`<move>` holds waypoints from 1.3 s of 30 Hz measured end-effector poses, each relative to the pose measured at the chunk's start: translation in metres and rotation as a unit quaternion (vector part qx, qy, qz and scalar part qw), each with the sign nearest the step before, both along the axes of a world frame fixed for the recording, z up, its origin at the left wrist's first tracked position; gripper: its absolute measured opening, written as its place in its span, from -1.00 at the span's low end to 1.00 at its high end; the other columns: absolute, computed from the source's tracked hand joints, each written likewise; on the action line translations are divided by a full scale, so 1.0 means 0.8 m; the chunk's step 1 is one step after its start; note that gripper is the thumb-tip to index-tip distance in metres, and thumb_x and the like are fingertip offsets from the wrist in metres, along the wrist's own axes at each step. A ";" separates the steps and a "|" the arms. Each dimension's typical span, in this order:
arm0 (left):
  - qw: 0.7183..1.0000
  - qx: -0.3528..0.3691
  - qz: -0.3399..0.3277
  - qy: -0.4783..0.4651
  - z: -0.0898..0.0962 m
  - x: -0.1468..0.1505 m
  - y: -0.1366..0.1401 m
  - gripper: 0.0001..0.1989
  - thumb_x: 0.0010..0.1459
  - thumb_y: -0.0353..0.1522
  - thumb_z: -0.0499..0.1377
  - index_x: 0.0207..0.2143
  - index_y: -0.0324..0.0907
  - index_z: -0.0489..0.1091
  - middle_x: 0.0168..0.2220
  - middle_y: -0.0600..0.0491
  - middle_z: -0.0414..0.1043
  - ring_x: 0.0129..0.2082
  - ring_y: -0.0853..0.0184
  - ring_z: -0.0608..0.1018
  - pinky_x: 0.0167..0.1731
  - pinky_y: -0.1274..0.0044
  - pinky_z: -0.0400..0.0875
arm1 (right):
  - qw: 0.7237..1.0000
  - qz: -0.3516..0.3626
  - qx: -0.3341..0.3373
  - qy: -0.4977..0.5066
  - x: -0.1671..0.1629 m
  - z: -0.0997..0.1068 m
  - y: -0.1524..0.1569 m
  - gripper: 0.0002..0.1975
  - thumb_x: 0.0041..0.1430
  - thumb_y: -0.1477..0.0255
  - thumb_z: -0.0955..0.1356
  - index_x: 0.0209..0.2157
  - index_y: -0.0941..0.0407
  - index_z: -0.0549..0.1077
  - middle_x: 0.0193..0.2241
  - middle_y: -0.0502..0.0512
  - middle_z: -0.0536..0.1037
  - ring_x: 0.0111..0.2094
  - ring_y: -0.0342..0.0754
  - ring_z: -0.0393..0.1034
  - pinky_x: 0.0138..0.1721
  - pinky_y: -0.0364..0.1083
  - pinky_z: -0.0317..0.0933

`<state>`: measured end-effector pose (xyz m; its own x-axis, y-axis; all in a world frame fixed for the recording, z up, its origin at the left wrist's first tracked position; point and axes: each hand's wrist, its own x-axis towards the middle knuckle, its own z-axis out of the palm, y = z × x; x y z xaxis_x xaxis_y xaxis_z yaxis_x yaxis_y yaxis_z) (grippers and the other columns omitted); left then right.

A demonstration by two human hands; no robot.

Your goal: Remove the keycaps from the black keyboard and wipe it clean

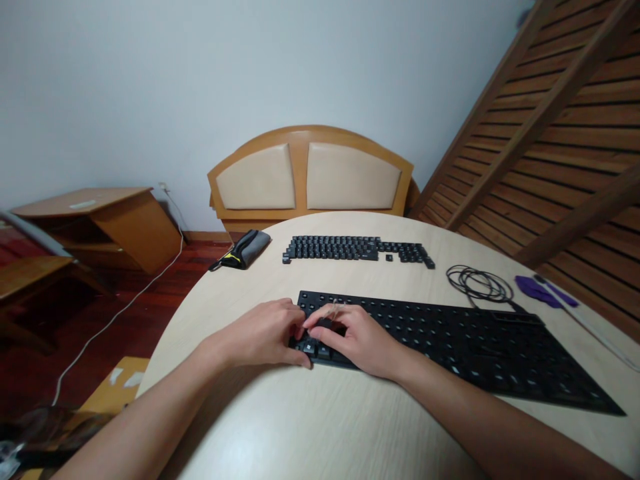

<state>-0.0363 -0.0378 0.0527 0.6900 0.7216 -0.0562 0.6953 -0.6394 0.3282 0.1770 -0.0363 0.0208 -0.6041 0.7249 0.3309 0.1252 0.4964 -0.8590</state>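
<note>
A black keyboard (430, 340) lies across the near part of the round table, most of its key positions bare of caps. At its left end, my left hand (270, 330) has its fingers curled over the keys and its thumb at the front edge, holding the keyboard. Beside it, my right hand (357, 337) is closed in a pinch over the lower left keys. Between its fingers is a small dark piece with thin wire-like ends, which looks like a keycap puller (325, 323); the fingers partly hide it. Some fitted keycaps (310, 348) show just below the fingertips.
Behind the keyboard, loose black keycaps (330, 248) lie in keyboard order. A grey and black pouch (246, 249) sits at the table's left edge. To the right are a coiled black cable (480, 283), a purple cloth (537, 291) and a white cable (583, 317).
</note>
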 end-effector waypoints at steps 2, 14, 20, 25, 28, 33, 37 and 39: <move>1.000 0.000 0.002 0.002 -0.001 0.000 0.000 -0.62 0.04 -0.07 0.37 -0.29 -0.18 0.45 -0.37 0.03 0.46 -0.34 0.22 0.48 -0.38 0.48 0.26 | 1.000 0.004 0.012 -0.006 -0.001 -0.001 0.000 -0.85 0.29 0.41 0.36 -0.17 0.04 0.59 -0.19 0.00 0.64 -0.15 -0.10 0.52 -0.04 -0.12 0.32; 1.000 -0.019 -0.004 -0.019 -0.008 -0.003 0.003 -0.61 0.07 -0.04 0.34 -0.34 -0.17 0.42 -0.38 0.04 0.44 -0.33 0.22 0.47 -0.35 0.47 0.25 | 0.995 0.023 0.066 -0.066 -0.005 -0.001 -0.004 -0.85 0.32 0.40 0.33 -0.18 0.06 0.56 -0.18 0.03 0.63 -0.13 -0.05 0.51 0.00 -0.07 0.30; 0.997 -0.042 -0.012 -0.065 -0.010 -0.001 0.003 -0.67 0.04 -0.20 0.40 -0.22 -0.16 0.44 -0.29 0.04 0.46 -0.24 0.21 0.45 -0.24 0.44 0.26 | 0.999 0.027 0.015 -0.043 -0.006 0.000 -0.005 -0.85 0.32 0.44 0.31 -0.19 0.06 0.55 -0.15 0.04 0.60 -0.11 -0.06 0.49 -0.01 -0.09 0.31; 0.993 -0.081 -0.007 -0.091 -0.011 0.000 0.005 -0.69 0.04 -0.19 0.40 -0.26 -0.18 0.46 -0.29 0.05 0.44 -0.24 0.23 0.44 -0.26 0.46 0.27 | 0.999 0.007 -0.028 -0.040 -0.005 0.000 -0.004 -0.85 0.28 0.42 0.35 -0.18 0.08 0.57 -0.22 0.05 0.62 -0.22 -0.06 0.51 -0.14 -0.12 0.34; 0.989 -0.098 -0.017 -0.107 -0.011 0.000 0.006 -0.71 0.07 -0.18 0.38 -0.33 -0.20 0.44 -0.33 0.07 0.41 -0.29 0.26 0.44 -0.31 0.48 0.26 | 0.999 0.004 -0.019 -0.044 -0.004 -0.001 -0.004 -0.83 0.30 0.42 0.34 -0.19 0.08 0.59 -0.23 0.04 0.63 -0.21 -0.06 0.52 -0.12 -0.11 0.32; 0.986 -0.113 -0.010 -0.126 -0.015 -0.001 0.008 -0.74 0.07 -0.22 0.37 -0.37 -0.20 0.42 -0.36 0.09 0.39 -0.35 0.31 0.41 -0.35 0.51 0.25 | 0.999 0.006 0.005 -0.044 -0.003 -0.005 -0.003 -0.79 0.34 0.40 0.30 -0.20 0.06 0.60 -0.19 0.04 0.64 -0.17 -0.06 0.51 -0.06 -0.11 0.29; 0.982 -0.131 0.004 -0.133 -0.016 0.000 0.006 -0.76 0.06 -0.23 0.36 -0.35 -0.20 0.43 -0.37 0.10 0.39 -0.35 0.31 0.41 -0.35 0.52 0.26 | 0.998 -0.005 0.000 -0.063 -0.003 -0.005 -0.002 -0.76 0.35 0.37 0.28 -0.26 0.09 0.60 -0.24 0.06 0.64 -0.23 -0.05 0.52 -0.12 -0.11 0.30; 0.981 -0.139 0.006 -0.135 -0.016 0.000 0.006 -0.76 0.05 -0.25 0.37 -0.34 -0.20 0.44 -0.36 0.10 0.40 -0.33 0.31 0.42 -0.34 0.52 0.27 | 0.998 -0.009 -0.003 -0.067 -0.003 -0.004 -0.001 -0.76 0.35 0.38 0.28 -0.29 0.10 0.59 -0.28 0.06 0.64 -0.26 -0.06 0.51 -0.16 -0.12 0.30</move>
